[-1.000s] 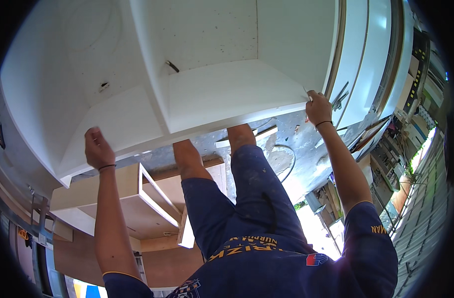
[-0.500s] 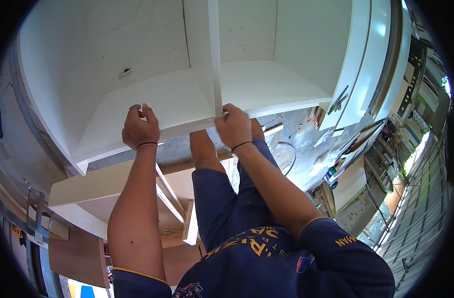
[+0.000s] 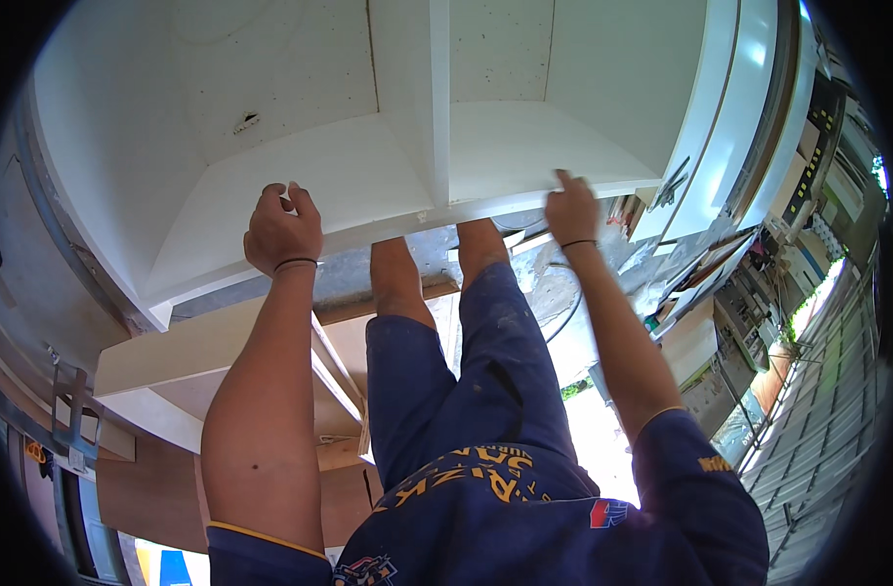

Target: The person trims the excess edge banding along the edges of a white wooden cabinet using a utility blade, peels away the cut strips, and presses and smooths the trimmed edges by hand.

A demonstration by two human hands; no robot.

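Observation:
A large white cabinet (image 3: pixel 436 107) fills the upper view, with an upright divider (image 3: pixel 440 127) between its two compartments. My left hand (image 3: pixel 283 232) is held over the front edge of the left compartment, fingers curled and thumb against the forefinger. A tiny white spot shows at its fingertips, too small to name. My right hand (image 3: pixel 573 213) is at the front edge of the right compartment. Its fingers are curled, with the forefinger reaching over the edge; anything inside them is hidden.
A dark, green-tinged tool (image 3: pixel 673 184) lies on the white panel to the right. Wooden panels (image 3: pixel 183 356) stand at my left, below the cabinet. A cable (image 3: pixel 569 308) curves over the floor beside my legs. Boards and scraps are piled at the far right.
My right hand has moved right from the divider's foot along the cabinet's front edge. The left hand has shifted slightly up, its fingers still curled. My legs show more spread.

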